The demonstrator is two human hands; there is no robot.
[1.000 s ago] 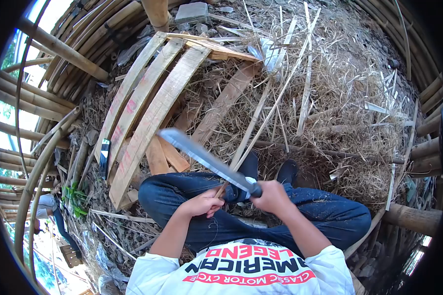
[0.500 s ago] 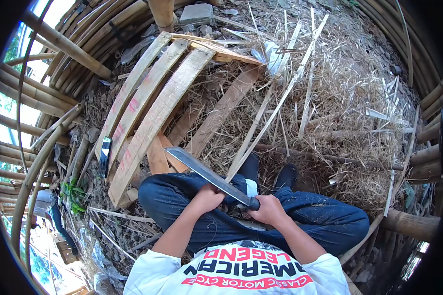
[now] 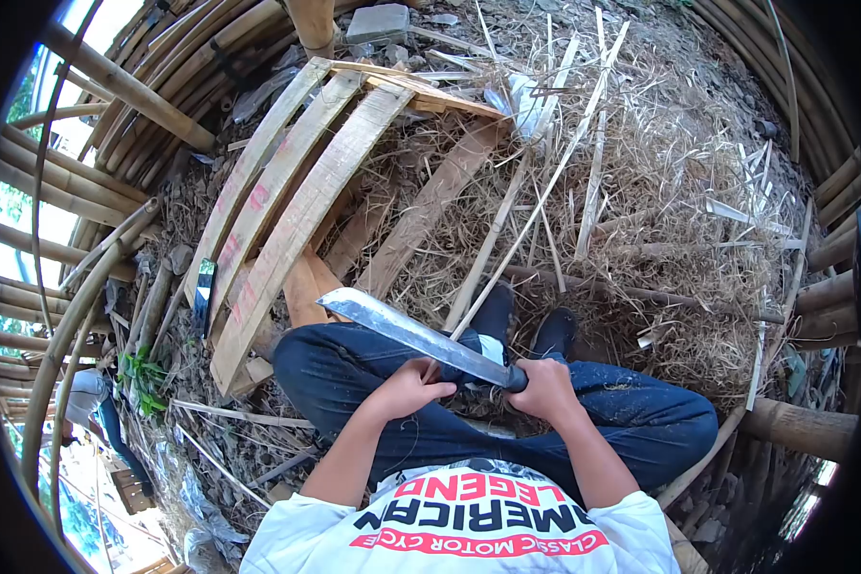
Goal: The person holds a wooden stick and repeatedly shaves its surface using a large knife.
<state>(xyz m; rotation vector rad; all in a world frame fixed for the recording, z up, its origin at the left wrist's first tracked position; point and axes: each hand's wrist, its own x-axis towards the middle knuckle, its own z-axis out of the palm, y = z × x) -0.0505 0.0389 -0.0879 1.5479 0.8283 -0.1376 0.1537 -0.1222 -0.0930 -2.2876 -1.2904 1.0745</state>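
With its handle nudged toward two o'clock since a moment ago, the machete [image 3: 421, 336] in my clenched right hand [image 3: 545, 387] points to ten o'clock, crossing the one-o'clock-running strip [image 3: 496, 275] my left hand [image 3: 407, 390] pinches.

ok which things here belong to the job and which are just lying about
Job in hand:
machete, in the right hand
long pale strip, in the left hand

Apparently just lying about:
slatted wooden frame
grey block
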